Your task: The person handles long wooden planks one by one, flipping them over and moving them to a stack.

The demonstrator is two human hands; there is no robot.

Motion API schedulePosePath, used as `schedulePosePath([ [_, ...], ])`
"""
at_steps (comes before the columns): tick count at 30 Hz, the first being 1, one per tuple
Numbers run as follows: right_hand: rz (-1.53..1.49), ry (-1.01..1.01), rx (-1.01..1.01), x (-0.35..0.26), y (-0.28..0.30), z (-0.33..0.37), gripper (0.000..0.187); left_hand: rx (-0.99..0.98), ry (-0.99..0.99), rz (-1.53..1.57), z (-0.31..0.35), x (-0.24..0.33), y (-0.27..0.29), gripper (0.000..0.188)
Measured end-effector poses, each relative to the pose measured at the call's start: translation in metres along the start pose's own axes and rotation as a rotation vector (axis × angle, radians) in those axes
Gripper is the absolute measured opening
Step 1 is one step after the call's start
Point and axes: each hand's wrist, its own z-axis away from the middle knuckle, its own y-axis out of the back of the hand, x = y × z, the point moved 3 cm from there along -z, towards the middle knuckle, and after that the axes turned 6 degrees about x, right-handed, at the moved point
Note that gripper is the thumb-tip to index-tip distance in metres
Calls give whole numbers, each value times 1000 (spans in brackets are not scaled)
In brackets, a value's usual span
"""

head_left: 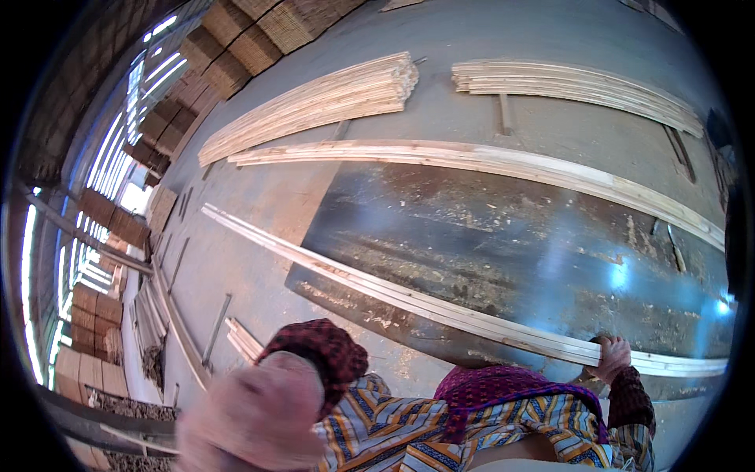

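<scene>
Long pale wooden strips [377,292] lie side by side across the near edge of a dark metal-topped table [440,228]. My right hand [613,358] is closed around them near their right end. Raised close to the camera at the lower left is my left hand [252,409], smeared by motion. Its fingers cannot be made out, and nothing can be seen in it. A dark red sleeve cuff [318,354] shows beside it.
More strips [472,154] lie along the table's far edge. Beyond stand a large stack of strips [314,102] and a second stack [574,85]. Bundled wood piles [244,39] line the left wall. A thin tool [676,250] rests on the table's right part.
</scene>
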Motion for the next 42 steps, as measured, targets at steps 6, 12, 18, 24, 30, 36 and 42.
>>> schedulePosePath([
  [6,105,-13,-144,-6,6,-16,74,39,417,-484,13,-23,57,43],
  [12,132,33,-51,-4,19,0,78,-218,889,-913,94,-96,93,43],
  [18,79,29,-70,-8,16,-3,79,-365,1012,-1011,115,-120,103,43],
  [24,150,2,-157,-6,10,-6,84,-412,1064,-1041,125,-133,104,45],
  [30,174,24,-142,-4,12,-8,85,-427,1105,-1062,137,-141,105,48],
  [36,134,12,-76,7,-6,3,76,-472,1119,-1050,140,-150,96,52],
  [42,100,-13,-150,-8,18,-8,80,-503,1156,-1103,141,-155,95,57],
])
